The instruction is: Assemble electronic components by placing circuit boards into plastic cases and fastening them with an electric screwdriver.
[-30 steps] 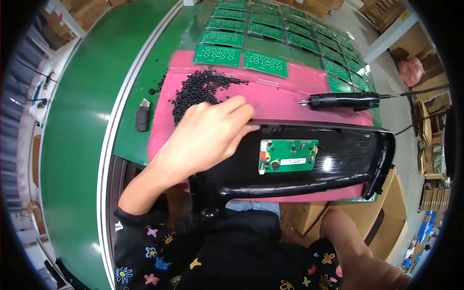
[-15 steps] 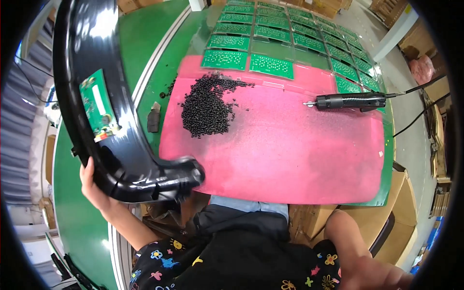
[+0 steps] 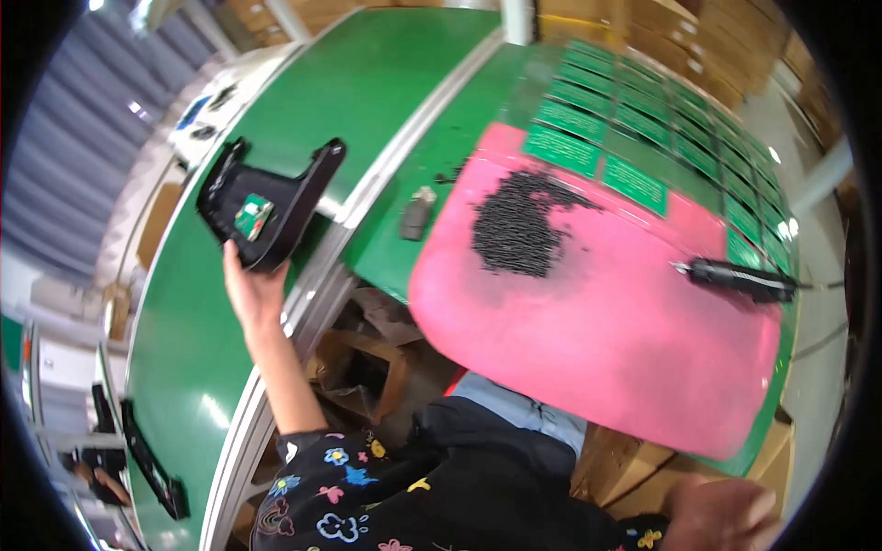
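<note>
My left hand (image 3: pixel 254 286) is stretched out to the left and grips the near end of a black plastic housing (image 3: pixel 292 216). The housing is curved, with raised ends, and is over the long green surface. Inside it sits a small green circuit board (image 3: pixel 254 217) with light-coloured parts. My right hand (image 3: pixel 726 514) is low at the right, beside a cardboard box and away from the tabletop things. Motion smears its fingers, so I cannot make out whether they hold anything.
A pink mat (image 3: pixel 588 340) bears a heap of small black screws (image 3: pixel 519 225) and a black electric screwdriver (image 3: pixel 742 279). Rows of green circuit boards (image 3: pixel 634 184) lie behind. A metal rail (image 3: pixel 367 197) edges the long green surface (image 3: pixel 404 55). Another black housing (image 3: pixel 152 459) lies at lower left.
The housing has moved away from me, out over the green surface, with my left arm stretched after it. The view has swung left. My right hand stays low at the right.
</note>
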`<state>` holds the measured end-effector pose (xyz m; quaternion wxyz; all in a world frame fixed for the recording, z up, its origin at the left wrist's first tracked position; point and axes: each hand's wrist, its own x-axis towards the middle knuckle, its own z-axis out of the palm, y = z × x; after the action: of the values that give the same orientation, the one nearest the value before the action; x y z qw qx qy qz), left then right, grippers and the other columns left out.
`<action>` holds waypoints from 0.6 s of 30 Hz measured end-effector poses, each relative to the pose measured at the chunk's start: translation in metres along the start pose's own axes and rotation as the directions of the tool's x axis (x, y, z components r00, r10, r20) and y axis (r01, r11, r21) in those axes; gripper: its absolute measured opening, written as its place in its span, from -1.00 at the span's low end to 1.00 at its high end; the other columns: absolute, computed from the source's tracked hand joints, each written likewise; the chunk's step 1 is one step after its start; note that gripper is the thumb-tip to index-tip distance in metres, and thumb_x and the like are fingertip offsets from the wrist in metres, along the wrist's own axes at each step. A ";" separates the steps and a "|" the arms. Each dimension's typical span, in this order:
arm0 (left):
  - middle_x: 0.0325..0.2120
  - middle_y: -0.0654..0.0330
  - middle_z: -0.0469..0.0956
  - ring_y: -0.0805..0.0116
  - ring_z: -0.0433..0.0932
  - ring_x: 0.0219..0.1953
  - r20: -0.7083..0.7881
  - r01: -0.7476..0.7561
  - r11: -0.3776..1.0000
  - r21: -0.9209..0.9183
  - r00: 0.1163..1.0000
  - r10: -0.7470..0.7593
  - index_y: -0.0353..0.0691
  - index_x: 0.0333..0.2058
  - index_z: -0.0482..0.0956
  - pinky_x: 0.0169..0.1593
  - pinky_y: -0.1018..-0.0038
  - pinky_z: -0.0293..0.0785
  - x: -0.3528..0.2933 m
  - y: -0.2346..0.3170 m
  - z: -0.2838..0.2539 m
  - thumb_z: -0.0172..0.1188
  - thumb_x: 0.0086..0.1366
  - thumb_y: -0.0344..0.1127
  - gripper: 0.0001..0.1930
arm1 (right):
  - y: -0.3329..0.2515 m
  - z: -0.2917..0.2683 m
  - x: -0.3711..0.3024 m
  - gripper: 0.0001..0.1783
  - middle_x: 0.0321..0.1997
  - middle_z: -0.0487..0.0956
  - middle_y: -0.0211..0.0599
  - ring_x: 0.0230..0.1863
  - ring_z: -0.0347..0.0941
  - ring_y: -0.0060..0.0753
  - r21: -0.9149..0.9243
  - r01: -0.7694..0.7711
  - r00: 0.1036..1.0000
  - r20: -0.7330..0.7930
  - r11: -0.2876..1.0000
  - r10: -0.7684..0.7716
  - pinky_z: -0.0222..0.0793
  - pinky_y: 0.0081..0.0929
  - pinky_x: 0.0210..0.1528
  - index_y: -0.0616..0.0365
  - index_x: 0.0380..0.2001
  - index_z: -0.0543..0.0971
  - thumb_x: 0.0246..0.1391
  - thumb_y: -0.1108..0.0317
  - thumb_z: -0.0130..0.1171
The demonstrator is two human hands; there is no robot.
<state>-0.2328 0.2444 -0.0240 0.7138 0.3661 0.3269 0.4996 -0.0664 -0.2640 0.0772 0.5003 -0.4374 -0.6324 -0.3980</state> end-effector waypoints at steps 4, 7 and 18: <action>0.19 0.12 0.33 0.23 0.31 0.18 -0.159 -0.241 0.970 0.005 0.958 0.239 -0.22 0.24 0.29 0.18 0.00 0.28 0.015 -0.012 -0.033 0.13 0.40 -0.14 -0.48 | 0.009 -0.021 -0.019 -0.91 -0.38 0.45 -0.12 -0.40 0.33 -0.27 -0.067 -0.316 0.867 0.385 0.946 0.317 0.21 -0.34 -0.32 0.26 -0.41 0.49 0.08 0.46 0.16; 0.23 0.10 0.29 0.27 0.25 0.26 -0.168 -0.477 0.830 0.290 0.828 0.535 -0.31 0.22 0.28 0.27 0.16 0.21 -0.002 -0.027 -0.005 0.12 0.32 -0.42 -0.50 | 0.004 -0.093 -0.050 -0.83 -0.42 0.48 -0.21 -0.42 0.36 -0.27 -0.472 -0.516 0.671 0.296 0.714 0.680 0.31 -0.36 -0.28 0.29 -0.44 0.48 0.17 0.42 0.16; -0.01 0.04 0.55 0.23 0.52 0.05 0.546 -0.615 0.607 0.504 0.771 0.328 -0.37 0.09 0.48 0.17 0.38 0.43 -0.014 -0.069 0.089 0.03 0.43 -0.37 -0.67 | -0.239 -0.374 -0.254 -0.61 -0.03 0.53 0.26 0.01 0.49 0.21 -0.354 -0.337 0.195 -0.933 -0.872 0.303 0.41 -0.07 0.08 0.40 -0.17 0.55 0.00 0.31 0.17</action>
<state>-0.1297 0.1971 -0.0353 0.4260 0.7607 0.2166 0.4392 -0.1580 -0.7275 -0.1192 0.0666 -0.8724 0.4145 -0.2504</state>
